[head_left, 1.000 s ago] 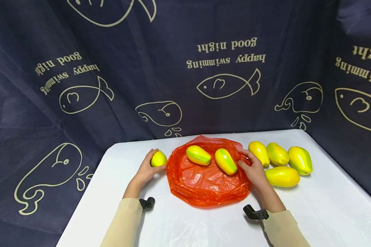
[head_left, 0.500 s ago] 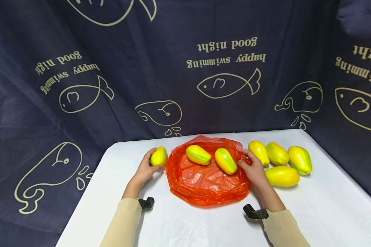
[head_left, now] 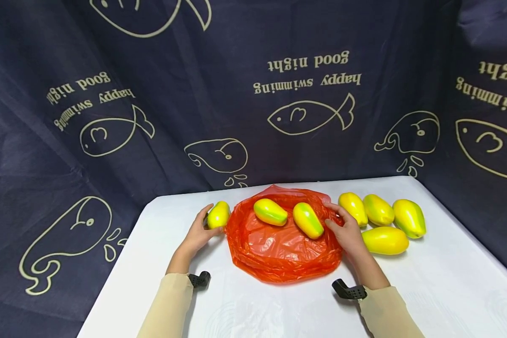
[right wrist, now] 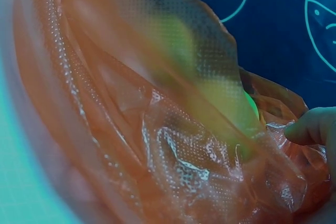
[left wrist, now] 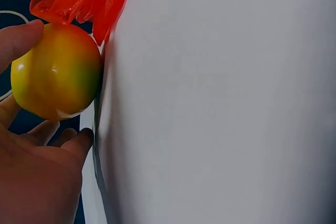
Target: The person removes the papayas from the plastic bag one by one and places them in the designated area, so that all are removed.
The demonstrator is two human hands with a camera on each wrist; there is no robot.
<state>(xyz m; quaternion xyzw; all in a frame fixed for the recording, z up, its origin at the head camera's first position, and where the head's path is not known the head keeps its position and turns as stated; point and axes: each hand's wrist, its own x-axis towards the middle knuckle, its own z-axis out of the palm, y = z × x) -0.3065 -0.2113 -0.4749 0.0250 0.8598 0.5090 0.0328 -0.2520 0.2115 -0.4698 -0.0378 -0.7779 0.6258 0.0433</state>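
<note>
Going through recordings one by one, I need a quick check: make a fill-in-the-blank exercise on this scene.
Inside the bag lie ____ fruits.
The left hand grips another fruit; the ____ hand holds the bag's edge.
Beyond these, ____ more fruits lie on the table.
The curtain reads "happy swimming" and "good ____".
Missing words: two; right; four; night.

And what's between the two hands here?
In the head view, between the left hand and right hand lie the gripped yellow fruit, then the open red bag with two yellow-green fruits in it.
</note>
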